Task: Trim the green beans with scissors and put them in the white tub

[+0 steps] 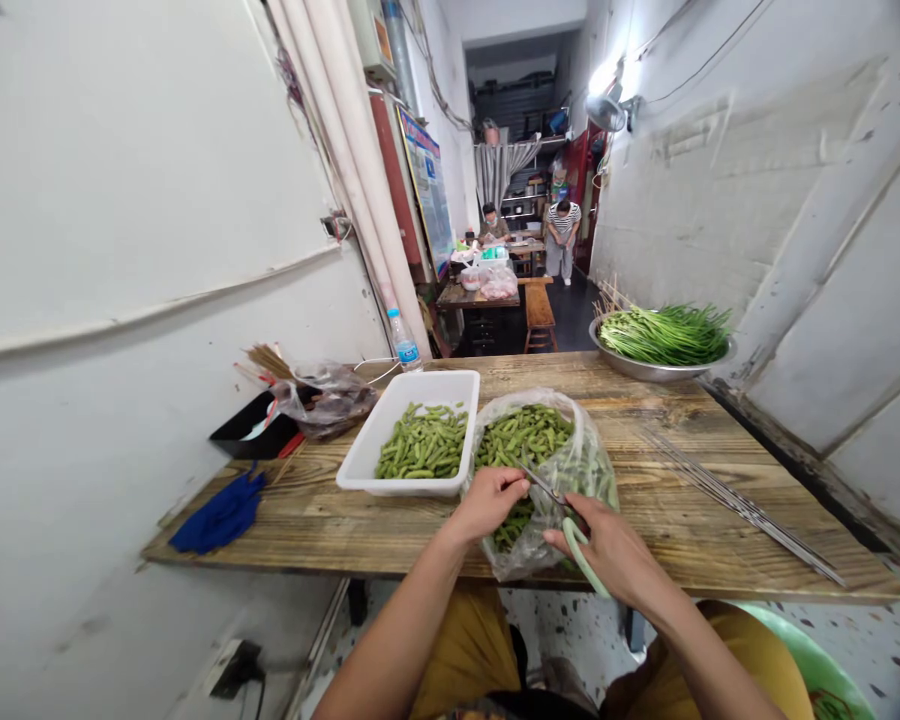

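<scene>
Over an open clear plastic bag (604, 460) full of green edamame pods (529, 432), my right hand (615, 548) grips scissors (586, 565) with pale green handles. Their blades point left, toward the fingertips of my left hand (491, 505). The left thumb and fingers are pinched together at the blade tips; whatever they hold is too small or hidden to make out. Left of the bag stands a white plastic tub (356, 470), partly filled with edamame pods (422, 445).
Metal skewers (750, 510) lie at the right of the wooden table (390, 535). A steel bowl (667, 372) holds long green vegetables. At left are a blue cloth (221, 515), black box (232, 428), plastic bag (326, 400) and water bottle (405, 345). Two people are in the background.
</scene>
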Demonstrator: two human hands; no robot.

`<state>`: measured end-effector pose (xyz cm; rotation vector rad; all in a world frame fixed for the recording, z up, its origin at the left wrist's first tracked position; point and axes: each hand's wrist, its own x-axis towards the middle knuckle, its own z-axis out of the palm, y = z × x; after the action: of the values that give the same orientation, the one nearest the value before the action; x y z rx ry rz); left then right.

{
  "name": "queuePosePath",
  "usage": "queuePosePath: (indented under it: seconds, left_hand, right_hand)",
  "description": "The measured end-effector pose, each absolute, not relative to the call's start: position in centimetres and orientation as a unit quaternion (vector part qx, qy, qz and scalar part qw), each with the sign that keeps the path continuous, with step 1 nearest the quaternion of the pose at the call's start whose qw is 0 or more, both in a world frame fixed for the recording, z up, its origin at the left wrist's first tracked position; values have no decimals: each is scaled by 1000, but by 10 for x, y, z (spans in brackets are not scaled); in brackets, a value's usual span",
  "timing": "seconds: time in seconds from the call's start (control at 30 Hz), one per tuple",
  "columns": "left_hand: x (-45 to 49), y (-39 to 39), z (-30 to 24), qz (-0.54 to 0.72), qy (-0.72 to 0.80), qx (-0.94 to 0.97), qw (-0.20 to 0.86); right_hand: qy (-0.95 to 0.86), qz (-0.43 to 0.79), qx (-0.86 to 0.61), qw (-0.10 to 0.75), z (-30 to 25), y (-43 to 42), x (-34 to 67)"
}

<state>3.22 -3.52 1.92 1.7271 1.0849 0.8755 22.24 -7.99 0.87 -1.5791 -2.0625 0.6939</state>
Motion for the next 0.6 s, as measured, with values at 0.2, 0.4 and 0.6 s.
queuePosePath:
  seconds: [0.2,0.4,0.6]
  left_hand:
    - [19,-32,11,343,458,683,453]
    - [-23,-3,11,428,663,605,102]
    - [24,27,10,356,506,771,152]
  right_hand:
    - [-735,303,-553,247,5,-78,219]
    - [-685,338,-595,250,-1,-79,231]
    - [-658,348,-590,313,-3,-81,236]
